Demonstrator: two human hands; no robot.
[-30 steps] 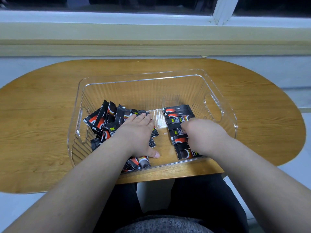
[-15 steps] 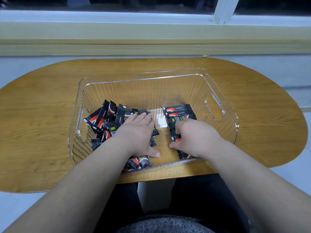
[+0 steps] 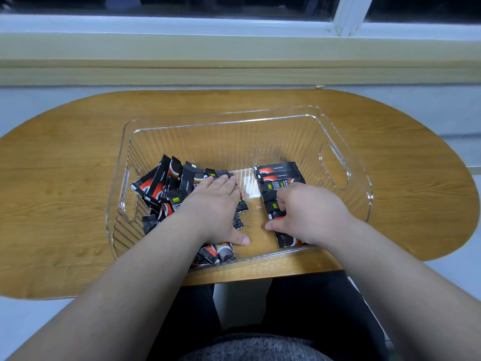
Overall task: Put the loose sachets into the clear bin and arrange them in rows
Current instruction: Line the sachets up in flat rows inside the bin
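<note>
We start with the oval wooden surface [image 3: 65, 204], which runs below a pale window sill [image 3: 234, 50]. The clear ribbed plastic bin [image 3: 223, 118] stands at the middle of the surface's near edge, with its near wall right at that edge. We judge that keeps both hands within easy reach of its floor.

No sachets lie on the surface outside the bin, so the filling looks finished and the sorting is about half done. In the bin's left half lies the heap of loose black-and-red sachets [image 3: 166, 186], crossed and tilted against one another. In the right half, the row of black-and-red sachets [image 3: 278, 173] runs from the far wall toward the near wall. The sachets there lie parallel, each overlapping the next, and a bare strip of floor separates the row from the heap.

The left hand [image 3: 216, 212] rests flat on the heap. Its grip is spread, with straight fingers and the thumb on the bin floor, which probably pins the pile so it cannot slide into the row. The right hand [image 3: 309, 214] sits on the row's near part with its grip closed on the sachets. Its fingers curl over their left ends and the thumb reaches toward the nearest one, seemingly squaring the ends into line. We cannot tell whether it lifts a single sachet.
</note>
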